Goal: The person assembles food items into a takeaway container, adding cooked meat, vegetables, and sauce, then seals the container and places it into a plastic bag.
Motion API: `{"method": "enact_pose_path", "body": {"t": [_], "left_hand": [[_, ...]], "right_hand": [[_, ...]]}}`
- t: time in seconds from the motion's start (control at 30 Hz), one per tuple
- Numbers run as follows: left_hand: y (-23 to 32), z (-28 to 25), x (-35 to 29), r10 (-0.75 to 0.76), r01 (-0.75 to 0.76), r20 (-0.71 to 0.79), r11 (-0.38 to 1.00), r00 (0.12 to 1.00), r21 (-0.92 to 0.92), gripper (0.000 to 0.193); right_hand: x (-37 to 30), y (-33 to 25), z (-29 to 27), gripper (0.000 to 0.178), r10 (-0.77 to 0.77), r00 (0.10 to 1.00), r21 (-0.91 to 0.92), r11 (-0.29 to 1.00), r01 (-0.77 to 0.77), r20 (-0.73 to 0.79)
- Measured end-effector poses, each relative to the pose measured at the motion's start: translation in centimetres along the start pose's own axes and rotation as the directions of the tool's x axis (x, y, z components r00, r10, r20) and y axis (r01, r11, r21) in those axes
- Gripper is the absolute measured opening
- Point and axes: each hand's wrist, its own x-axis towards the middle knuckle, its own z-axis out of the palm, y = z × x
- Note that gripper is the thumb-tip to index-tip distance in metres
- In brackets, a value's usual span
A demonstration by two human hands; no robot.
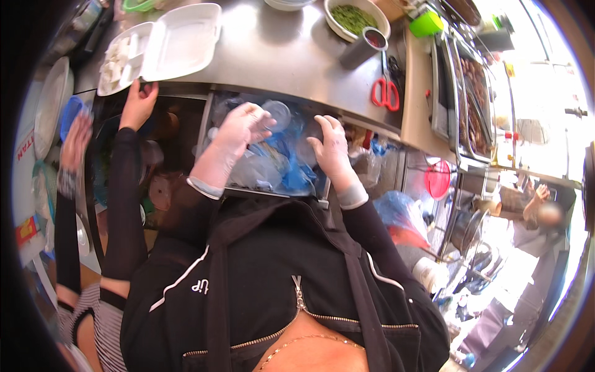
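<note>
My left hand (238, 131), in a pale thin glove, is over a pulled-out drawer (209, 124) below the counter. Its fingers are bent but apart, and the fingertips overlap the edge of a round clear plastic lid (279, 114); I cannot tell whether they touch it. My right hand (332, 147), gloved too, hovers over the drawer's right side with thumb and fingers spread and nothing between them. Between my hands the drawer holds blue plastic bags (299, 162) and clear plastic pieces (251, 168).
On the steel counter (266, 53) lie an open white foam box (185, 42) with white pieces, red-handled scissors (385, 93), a dark cup (362, 51) and a bowl of chopped greens (352, 20). At left, another person's hand (139, 105) touches the box. A food tray (472, 99) stands right.
</note>
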Motion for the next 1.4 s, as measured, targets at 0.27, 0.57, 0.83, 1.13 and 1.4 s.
{"method": "enact_pose_path", "body": {"t": [0.27,0.57,0.83,1.13,1.4], "left_hand": [[0.1,7.6,1.1,0.062,-0.079,0.262,0.995,0.963,0.058,0.008],[1.5,13.6,14.0,0.617,-0.596,0.138,0.641,0.775,0.483,0.059],[3.0,18.8,20.8,0.712,-0.549,0.089,0.449,0.696,0.705,0.073],[-0.5,18.2,24.6,0.787,-0.702,0.138,0.437,0.601,0.563,0.051],[-0.3,18.1,25.8,0.726,-0.637,0.144,0.469,0.673,0.612,0.055]], "right_hand": [[1.8,-5.8,-3.6,0.062,-0.2,0.979,-0.016,0.98,0.199,-0.026],[17.3,3.2,-12.1,0.046,-0.334,0.882,-0.081,0.942,0.327,-0.331],[23.1,6.0,-11.4,0.042,-0.394,0.918,-0.298,0.872,0.388,0.041],[20.1,6.3,-9.1,0.042,-0.4,0.898,-0.399,0.865,0.305,-0.182],[20.4,6.4,-9.6,0.045,-0.406,0.899,-0.341,0.878,0.336,-0.161]]}}
